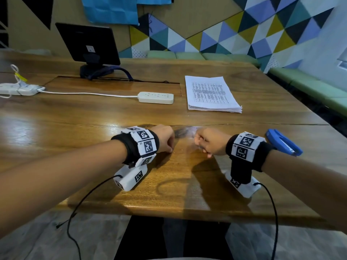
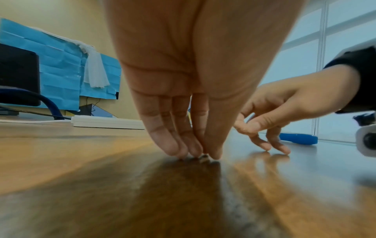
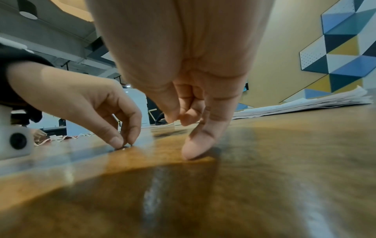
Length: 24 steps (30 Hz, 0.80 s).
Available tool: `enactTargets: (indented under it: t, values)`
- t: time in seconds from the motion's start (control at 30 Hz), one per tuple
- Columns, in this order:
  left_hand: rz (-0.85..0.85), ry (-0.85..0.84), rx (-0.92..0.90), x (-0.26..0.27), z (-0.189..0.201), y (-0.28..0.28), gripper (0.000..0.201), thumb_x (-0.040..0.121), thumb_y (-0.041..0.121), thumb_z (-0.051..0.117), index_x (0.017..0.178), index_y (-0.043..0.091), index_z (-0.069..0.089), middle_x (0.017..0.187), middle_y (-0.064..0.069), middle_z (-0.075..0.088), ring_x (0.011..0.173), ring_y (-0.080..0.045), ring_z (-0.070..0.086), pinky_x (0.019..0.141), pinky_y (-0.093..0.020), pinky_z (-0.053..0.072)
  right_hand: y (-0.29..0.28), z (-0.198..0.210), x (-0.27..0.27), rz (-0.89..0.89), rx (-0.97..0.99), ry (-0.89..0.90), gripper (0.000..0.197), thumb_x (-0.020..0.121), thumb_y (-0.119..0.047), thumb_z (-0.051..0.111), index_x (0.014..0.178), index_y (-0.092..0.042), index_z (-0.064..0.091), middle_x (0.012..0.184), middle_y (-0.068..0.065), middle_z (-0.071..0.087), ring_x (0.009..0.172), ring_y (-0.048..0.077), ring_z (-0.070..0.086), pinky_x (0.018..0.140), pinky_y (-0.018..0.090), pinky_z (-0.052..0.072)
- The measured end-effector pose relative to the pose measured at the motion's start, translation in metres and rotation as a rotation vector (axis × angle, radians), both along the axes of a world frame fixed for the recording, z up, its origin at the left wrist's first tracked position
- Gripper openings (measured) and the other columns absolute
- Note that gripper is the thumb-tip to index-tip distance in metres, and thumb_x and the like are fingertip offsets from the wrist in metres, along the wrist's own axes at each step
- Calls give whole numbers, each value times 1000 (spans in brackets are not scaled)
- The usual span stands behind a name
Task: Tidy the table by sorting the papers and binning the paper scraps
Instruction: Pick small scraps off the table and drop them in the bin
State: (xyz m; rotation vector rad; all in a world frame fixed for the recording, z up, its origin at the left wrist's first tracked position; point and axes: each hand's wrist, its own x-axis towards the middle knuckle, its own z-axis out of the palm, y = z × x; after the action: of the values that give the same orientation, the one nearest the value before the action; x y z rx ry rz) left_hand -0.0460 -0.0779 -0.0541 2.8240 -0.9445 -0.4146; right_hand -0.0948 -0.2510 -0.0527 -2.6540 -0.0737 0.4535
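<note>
A stack of printed papers [image 1: 212, 94] lies on the wooden table [image 1: 93, 117], far right of centre. My left hand [image 1: 170, 149] is at the table's middle, fingertips down; in the left wrist view its fingers [image 2: 179, 149] and thumb pinch a tiny greyish scrap [image 2: 204, 157] that lies on the wood. My right hand [image 1: 203, 150] is a short way to its right, fingers curled. In the right wrist view its thumb and forefinger tips [image 3: 184, 118] meet with nothing visible between them, and another fingertip [image 3: 193, 149] touches the table.
A blue stapler [image 1: 283, 141] lies just right of my right wrist. A white power strip [image 1: 155, 97] with its cord sits beyond my hands, a black monitor [image 1: 88, 44] behind it. The table's near edge [image 1: 169, 212] is below my wrists.
</note>
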Motion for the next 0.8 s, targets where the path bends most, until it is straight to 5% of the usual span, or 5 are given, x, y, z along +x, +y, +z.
enactTargets:
  t: [0.2, 0.37, 0.5, 0.8]
  values:
    - [-38, 44, -62, 11, -3, -17, 10, 79, 22, 73, 86, 14, 73, 82, 6, 66, 80, -8, 58, 71, -19, 43, -5, -5, -6, -20, 14, -53, 20, 98, -9, 37, 84, -17, 49, 69, -3, 51, 56, 12, 53, 64, 28, 53]
    - [-99, 57, -92, 17, -1, -21, 13, 81, 18, 71, 94, 15, 72, 87, 6, 66, 84, -9, 60, 65, -11, 42, -8, -5, -3, 4, 32, -54, 15, 97, -9, 38, 91, -15, 51, 70, -5, 50, 57, 11, 54, 61, 27, 53]
    - [-147, 170, -60, 25, 1, -9, 26, 74, 19, 78, 99, 21, 71, 84, 10, 67, 89, -10, 65, 76, -18, 47, -12, -7, -3, 21, 37, -40, 14, 96, -8, 39, 92, -14, 52, 73, -5, 49, 58, 7, 51, 54, 18, 50]
    - [-148, 196, -87, 29, 0, -14, 30, 67, 20, 82, 96, 21, 74, 76, 11, 65, 85, -17, 67, 83, -31, 51, -12, -9, 1, 33, 32, -27, 12, 96, -8, 41, 95, -13, 53, 77, -5, 49, 62, 8, 53, 56, 21, 53]
